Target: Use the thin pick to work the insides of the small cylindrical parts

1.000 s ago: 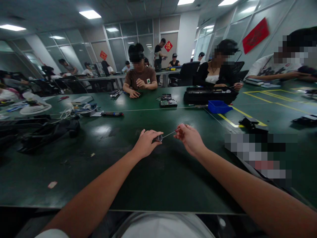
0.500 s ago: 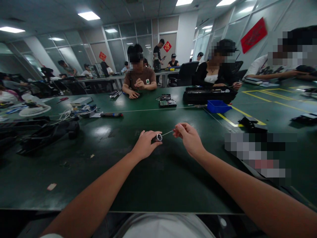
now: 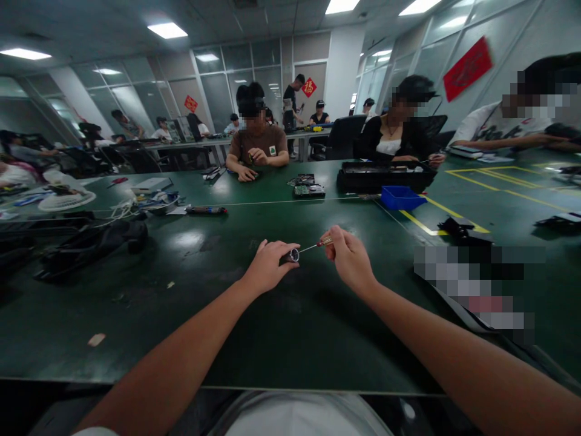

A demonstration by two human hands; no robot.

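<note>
My left hand [image 3: 265, 266] is closed round a small dark cylinder [image 3: 294, 256] with a shiny ring at its open end, which faces right and toward me. In my right hand [image 3: 351, 260] is a screwdriver [image 3: 325, 241] with a pale and red handle, gripped between thumb and fingers. Its thin shaft points left, with the tip at the cylinder's rim; whether it reaches inside I cannot tell. Both hands are just above the green table [image 3: 272, 339].
A blue bin [image 3: 402, 198] and a long black case [image 3: 385, 177] stand beyond my right hand. Circuit-board parts [image 3: 308, 190] lie ahead. Black parts [image 3: 93, 245] and a dark pen-like tool [image 3: 206, 210] are left. Co-workers sit across the table.
More of the screwdriver handle shows as my right fingers have shifted on it. The cylinder's ring end is turned slightly. My left hand stays nearly in place.
</note>
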